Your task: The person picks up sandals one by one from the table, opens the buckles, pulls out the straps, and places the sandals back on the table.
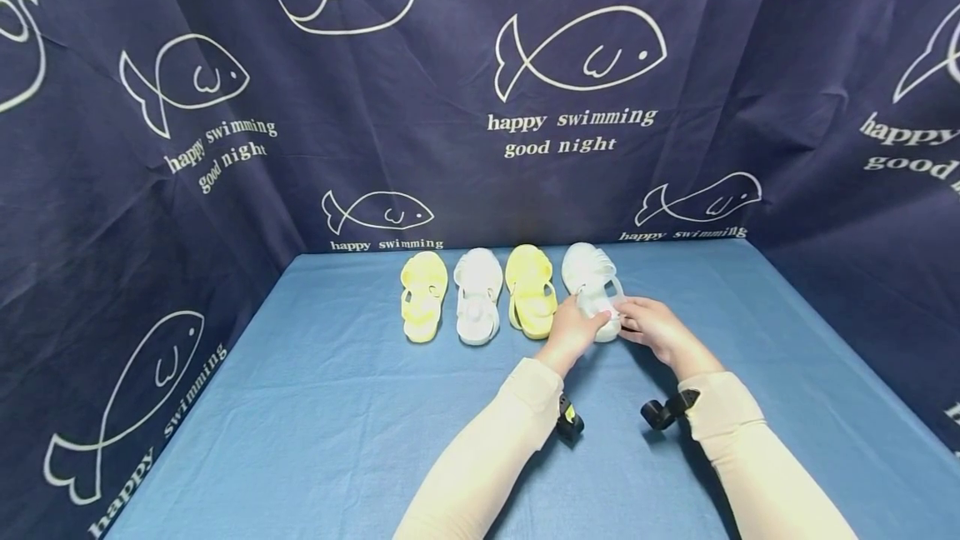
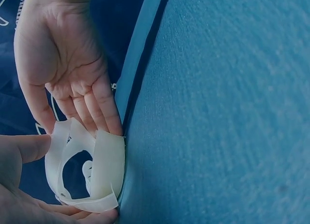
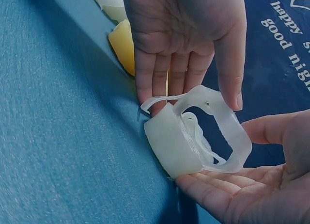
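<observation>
Both hands are at the heel of a white sandal (image 1: 583, 269), the rightmost of a row on the blue table. My left hand (image 1: 573, 330) holds its left side, the thumb reaching over the strap. From the other side my right hand (image 1: 654, 327) holds it, fingertips at the strap. In the left wrist view the sandal's heel end (image 2: 109, 163) faces the camera, between the left thumb and fingers below and the right hand above. In the right wrist view the heel strap (image 3: 232, 132) loops up between both thumbs, and the fingers are straight along the sides.
To the left stand a yellow sandal (image 1: 528, 269), a white sandal (image 1: 478, 273) and another yellow sandal (image 1: 425, 273), toes toward the back. The blue cloth-covered table (image 1: 315, 407) meets dark blue fish-print curtains (image 1: 465, 148) at the back and sides.
</observation>
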### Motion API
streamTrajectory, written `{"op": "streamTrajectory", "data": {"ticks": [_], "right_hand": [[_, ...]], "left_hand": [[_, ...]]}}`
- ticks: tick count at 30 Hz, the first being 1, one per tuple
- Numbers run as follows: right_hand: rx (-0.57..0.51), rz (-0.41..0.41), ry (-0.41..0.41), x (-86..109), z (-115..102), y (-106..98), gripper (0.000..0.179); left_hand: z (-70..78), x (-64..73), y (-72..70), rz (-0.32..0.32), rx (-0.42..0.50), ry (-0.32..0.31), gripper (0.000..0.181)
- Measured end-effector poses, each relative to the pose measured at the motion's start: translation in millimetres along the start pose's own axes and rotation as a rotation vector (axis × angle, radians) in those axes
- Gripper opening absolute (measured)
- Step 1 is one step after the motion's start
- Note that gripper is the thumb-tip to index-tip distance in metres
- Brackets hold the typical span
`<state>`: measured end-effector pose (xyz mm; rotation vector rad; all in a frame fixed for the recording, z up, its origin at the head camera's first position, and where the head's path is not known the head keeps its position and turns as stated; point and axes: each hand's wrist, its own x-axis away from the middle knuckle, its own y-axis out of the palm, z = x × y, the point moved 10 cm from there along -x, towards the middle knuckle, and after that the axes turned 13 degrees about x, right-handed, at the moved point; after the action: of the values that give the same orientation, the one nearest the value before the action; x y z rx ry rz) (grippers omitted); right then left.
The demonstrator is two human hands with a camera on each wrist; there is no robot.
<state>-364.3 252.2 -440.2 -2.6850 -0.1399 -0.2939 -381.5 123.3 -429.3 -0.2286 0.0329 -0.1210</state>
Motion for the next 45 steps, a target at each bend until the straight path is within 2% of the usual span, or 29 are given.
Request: {"op": "streamTrajectory", "data": {"ticks": [7, 11, 14, 21, 30, 45], "right_hand": [[0.002, -0.007, 0.008, 0.7, -1.7, -1.1, 0.060], [-0.004, -0.015, 0.005, 2.9, -3.3, -0.4, 0.060], [-0.008, -0.029, 0.002, 5.0, -3.0, 1.9, 0.060], [-0.006, -0.041, 0.018, 11.2, 4.2, 0.9, 0.061], [-0.022, -0.027, 0.011, 16.0, 4.3, -1.6, 0.062], [-0.022, -0.044, 0.017, 22.2, 6.2, 6.0, 0.062]], "left_hand": [[-4.3, -0.7, 0.5, -0.017, 0.087, -0.052, 0.051], [-7.8, 0.2, 0.3, -0.031, 0.132, -0.110, 0.052], [-11.0, 2.2, -0.8, -0.033, 0.149, -0.148, 0.053], [-13.8, 9.4, 2.3, -0.058, 0.155, -0.185, 0.058], [-9.4, 13.3, 2.6, -0.062, 0.171, -0.170, 0.054], [-13.4, 17.7, 1.1, -0.096, 0.224, -0.136, 0.043]]}}
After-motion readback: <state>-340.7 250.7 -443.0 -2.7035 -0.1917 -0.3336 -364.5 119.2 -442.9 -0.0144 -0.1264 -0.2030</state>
